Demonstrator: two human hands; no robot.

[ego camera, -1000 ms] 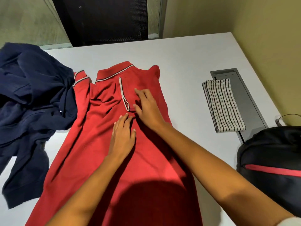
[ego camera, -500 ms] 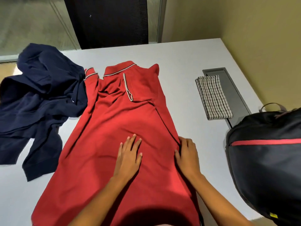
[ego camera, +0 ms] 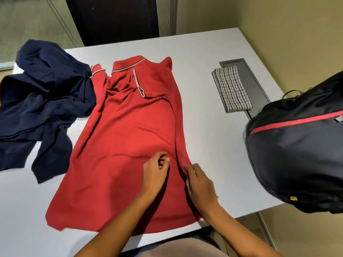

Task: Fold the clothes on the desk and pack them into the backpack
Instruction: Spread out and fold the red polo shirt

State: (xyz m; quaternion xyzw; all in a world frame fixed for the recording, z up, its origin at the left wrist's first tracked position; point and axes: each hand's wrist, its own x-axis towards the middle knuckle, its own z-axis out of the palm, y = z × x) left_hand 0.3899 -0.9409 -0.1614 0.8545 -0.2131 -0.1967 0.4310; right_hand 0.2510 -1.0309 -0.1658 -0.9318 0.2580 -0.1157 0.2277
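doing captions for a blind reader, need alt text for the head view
A red shirt lies flat on a white desk, the left hand curled over its lower middle, the right hand on its folded right edge. A crumpled navy garment lies left of it; a checked cloth and a black backpack sit to the right.

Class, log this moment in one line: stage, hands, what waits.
stage: folding red shirt | left hand: curled over shirt, grip unclear | right hand: on shirt's right edge | unfolded: navy garment | backpack: far right
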